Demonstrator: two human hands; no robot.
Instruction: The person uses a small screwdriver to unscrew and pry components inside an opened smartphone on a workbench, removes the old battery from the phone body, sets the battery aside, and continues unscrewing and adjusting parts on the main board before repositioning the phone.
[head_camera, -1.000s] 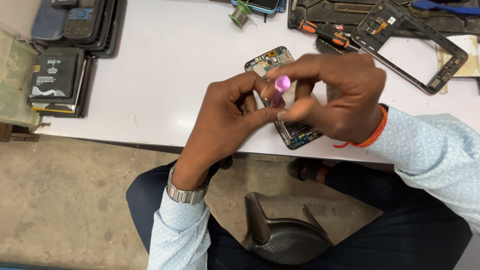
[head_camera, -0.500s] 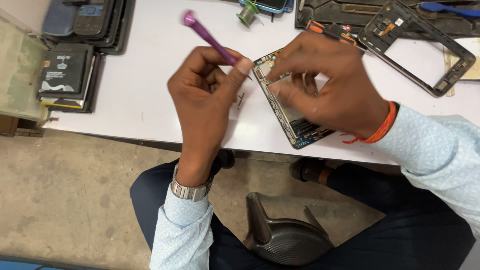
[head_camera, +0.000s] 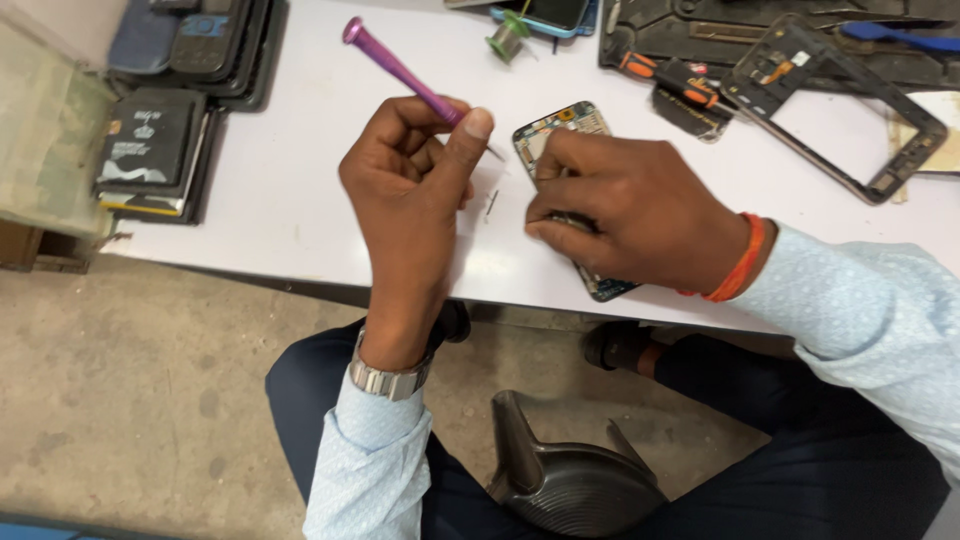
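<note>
The left hand (head_camera: 415, 170), its grip tight on a purple screwdriver (head_camera: 400, 70), has lifted clear of the opened phone (head_camera: 553, 130), which the right hand (head_camera: 625, 215) pins mid-desk (head_camera: 300, 200), suggesting a pause between screws.

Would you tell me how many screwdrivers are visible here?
2: a purple screwdriver in the left hand, and an orange-and-black screwdriver lying on the table. Others may be hidden.

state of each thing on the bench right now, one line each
left hand: fingers shut on purple screwdriver, tip down at the table
purple screwdriver: held tilted, handle up and away
right hand: pressing down on opened phone
opened phone: back off, circuit board showing, flat on white table
phone frame: empty, lying flat
orange-handled screwdriver: lying unused
</note>
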